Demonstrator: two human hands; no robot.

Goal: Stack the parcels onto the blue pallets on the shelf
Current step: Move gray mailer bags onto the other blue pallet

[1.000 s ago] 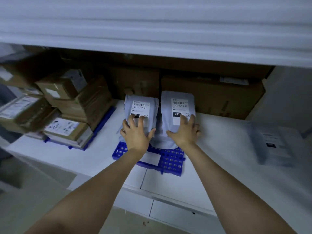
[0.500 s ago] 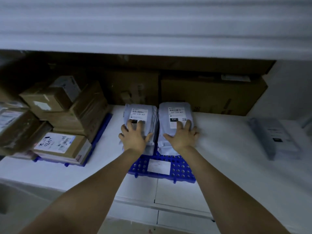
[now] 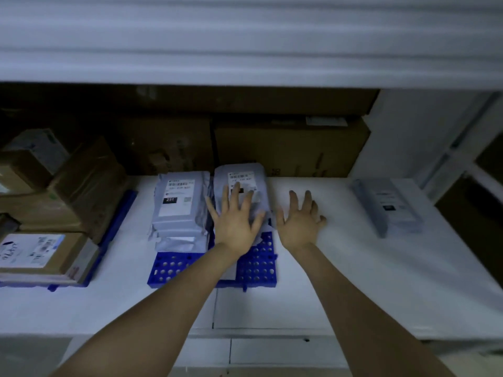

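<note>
Two grey poly-bag parcels with white labels lie side by side on a blue perforated pallet (image 3: pixel 261 268) on the white shelf. The left parcel (image 3: pixel 179 205) is untouched. My left hand (image 3: pixel 235 219) lies with spread fingers over the right parcel (image 3: pixel 245 180). My right hand (image 3: pixel 300 219) is spread open over the bare shelf just right of that parcel, holding nothing. A third grey parcel (image 3: pixel 389 205) lies alone on the shelf at the far right.
Brown cardboard boxes (image 3: pixel 73 186) are stacked on another blue pallet (image 3: pixel 117 221) at the left. Large cartons (image 3: pixel 288 148) line the back of the shelf. An upper shelf board (image 3: pixel 245 50) overhangs the whole space. A white upright (image 3: pixel 449 159) stands at the right.
My left hand has moved from the left parcel onto the right one. My right hand has left the right parcel and shifted right over the shelf. The camera has moved closer.
</note>
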